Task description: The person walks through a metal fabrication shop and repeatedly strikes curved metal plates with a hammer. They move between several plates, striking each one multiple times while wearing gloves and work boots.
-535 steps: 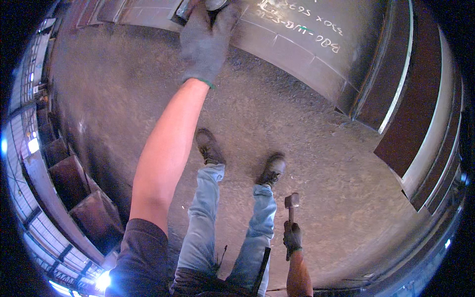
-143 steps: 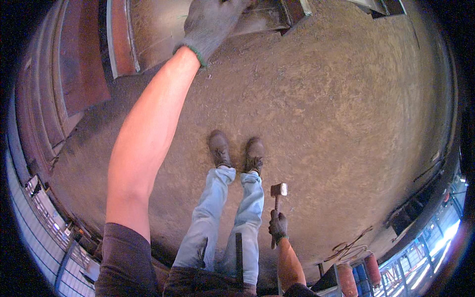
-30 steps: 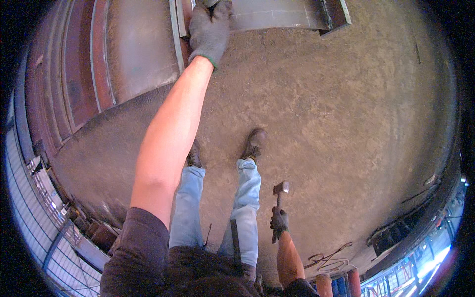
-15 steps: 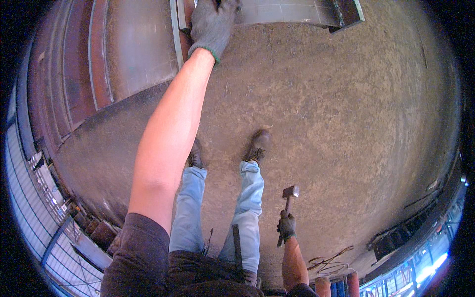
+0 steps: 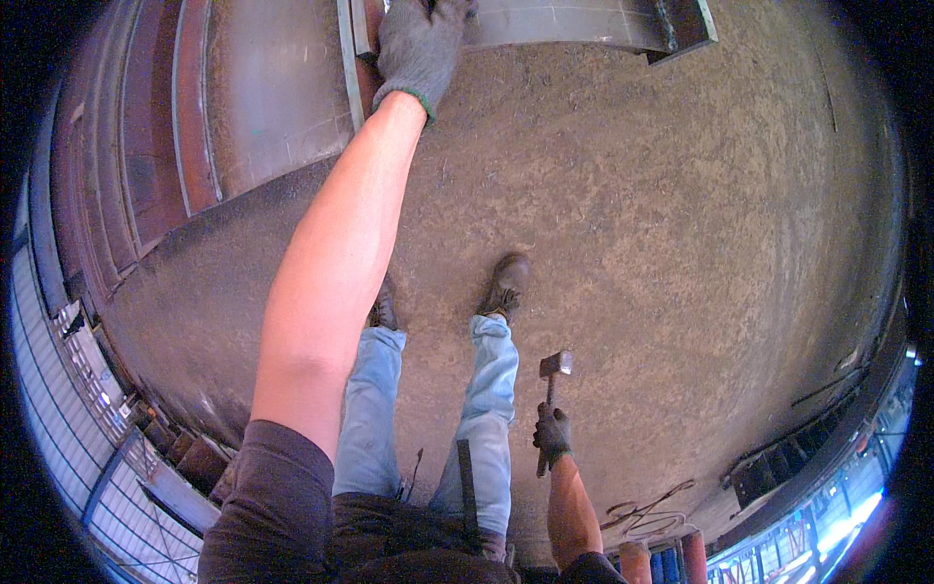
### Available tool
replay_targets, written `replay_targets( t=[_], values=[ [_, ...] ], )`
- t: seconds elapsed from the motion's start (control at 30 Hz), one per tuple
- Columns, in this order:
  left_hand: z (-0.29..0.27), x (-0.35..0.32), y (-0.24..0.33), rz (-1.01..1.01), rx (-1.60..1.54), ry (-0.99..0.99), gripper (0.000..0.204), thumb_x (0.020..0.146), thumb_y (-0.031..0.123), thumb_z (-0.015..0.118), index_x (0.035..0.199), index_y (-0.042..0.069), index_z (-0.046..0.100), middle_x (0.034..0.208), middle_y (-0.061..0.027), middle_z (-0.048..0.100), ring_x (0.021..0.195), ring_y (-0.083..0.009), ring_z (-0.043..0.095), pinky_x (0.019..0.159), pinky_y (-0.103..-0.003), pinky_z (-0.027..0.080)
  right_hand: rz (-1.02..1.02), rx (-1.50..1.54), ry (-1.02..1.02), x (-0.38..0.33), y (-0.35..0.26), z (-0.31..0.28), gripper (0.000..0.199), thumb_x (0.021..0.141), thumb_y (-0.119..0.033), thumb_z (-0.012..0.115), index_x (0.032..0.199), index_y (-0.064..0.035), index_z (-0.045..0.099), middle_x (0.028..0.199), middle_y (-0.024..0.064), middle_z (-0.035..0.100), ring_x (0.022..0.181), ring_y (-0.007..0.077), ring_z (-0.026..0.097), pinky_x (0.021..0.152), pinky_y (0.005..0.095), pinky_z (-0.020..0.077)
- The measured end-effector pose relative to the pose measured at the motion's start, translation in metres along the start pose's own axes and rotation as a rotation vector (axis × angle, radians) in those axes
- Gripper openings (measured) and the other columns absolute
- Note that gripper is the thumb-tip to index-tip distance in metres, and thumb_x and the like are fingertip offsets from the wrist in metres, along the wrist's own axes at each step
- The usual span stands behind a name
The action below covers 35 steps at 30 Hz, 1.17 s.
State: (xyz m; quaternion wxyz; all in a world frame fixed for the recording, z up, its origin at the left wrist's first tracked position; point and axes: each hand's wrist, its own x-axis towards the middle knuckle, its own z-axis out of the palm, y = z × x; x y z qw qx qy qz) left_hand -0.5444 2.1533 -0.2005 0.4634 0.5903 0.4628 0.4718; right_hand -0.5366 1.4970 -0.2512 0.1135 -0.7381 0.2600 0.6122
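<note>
My left hand (image 5: 420, 47), in a grey knit glove with a green cuff, reaches far forward to the top edge of the view. It is against the near end of a steel beam (image 5: 564, 24); its fingertips are cut off or hidden, so its grip is unclear. Low on the right, my right hand (image 5: 553, 431), in a dark glove, is wrapped round the handle of a hammer (image 5: 556, 365). The blocky metal head points up and away from the hand, well apart from the steel.
Steel plates and flanged beams (image 5: 195, 107) lie at the far left. Brown dirt floor (image 5: 662, 214) spreads around my boots (image 5: 508, 282). Coiled hose or cable (image 5: 647, 516) and upright cylinders (image 5: 693, 557) stand close behind on the right. Dark metal parts (image 5: 769, 477) lie along the right edge.
My right hand has moved slightly left and up with the hammer, whose head has swung a little left. My left hand stays at the beam.
</note>
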Motion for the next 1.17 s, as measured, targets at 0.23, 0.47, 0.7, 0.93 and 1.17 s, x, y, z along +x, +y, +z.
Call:
replay_targets(
  t=[0.23, 0.47, 0.7, 0.93, 1.17],
  values=[
    [0.0, 0.004, -0.005, 0.04, 0.019, -0.023, 0.021, 0.102, 0.01, 0.063, 0.121, 0.003, 0.059, 0.088, -0.0025, 0.064, 0.079, -0.0129, 0.06, 0.073, -0.029, 0.052, -0.003, -0.027, 0.014, -0.006, -0.001, 0.001, 0.035, 0.096, -0.044, 0.068, 0.099, -0.0123, 0.055, 0.066, 0.0004, 0.052, 0.045, 0.015, 0.051, 0.039, 0.0331, 0.0431],
    [-0.013, -0.016, 0.01, -0.016, 0.398, -0.029, 0.034, 0.095, 0.024, 0.073, 0.125, 0.01, 0.061, 0.099, -0.0087, 0.073, 0.092, -0.0239, 0.07, 0.081, -0.037, 0.055, -0.191, -0.176, 0.093, -0.044, -0.036, 0.005, 0.039, 0.098, -0.048, 0.064, 0.092, -0.0112, 0.052, 0.063, -0.0002, 0.051, 0.046, 0.0143, 0.052, 0.041, 0.0332, 0.0422],
    [-0.019, -0.006, 0.007, 0.194, 0.556, -0.063, 0.041, 0.094, 0.038, 0.071, 0.124, 0.011, 0.062, 0.112, -0.0192, 0.072, 0.104, -0.041, 0.069, 0.09, -0.048, 0.056, -1.032, -0.389, 0.255, -0.155, -0.27, 0.04, 0.037, 0.103, -0.037, 0.062, 0.095, -0.0006, 0.061, 0.074, 0.0231, 0.059, 0.065, 0.0318, 0.06, 0.062, 0.0471, 0.0486],
    [-0.005, -0.011, 0.017, 0.122, 0.423, -0.066, 0.038, 0.091, 0.034, 0.075, 0.119, 0.009, 0.065, 0.109, -0.0168, 0.072, 0.1, -0.0379, 0.071, 0.087, -0.048, 0.056, -1.851, -0.084, 0.072, -0.275, -0.445, 0.096, 0.024, 0.102, -0.028, 0.06, 0.112, -0.0067, 0.063, 0.083, 0.0087, 0.064, 0.069, 0.019, 0.062, 0.06, 0.0335, 0.0507],
    [-0.023, -0.008, 0.039, -0.149, 0.545, -0.29, 0.059, 0.099, 0.049, 0.06, 0.144, 0.012, 0.051, 0.132, -0.0209, 0.066, 0.123, -0.0355, 0.064, 0.104, -0.048, 0.051, -1.357, -0.794, 0.331, -0.231, -0.45, 0.097, 0.042, 0.1, -0.047, 0.06, 0.107, -0.0056, 0.064, 0.091, 0.0339, 0.069, 0.097, 0.0389, 0.074, 0.084, 0.049, 0.0546]
  ],
)
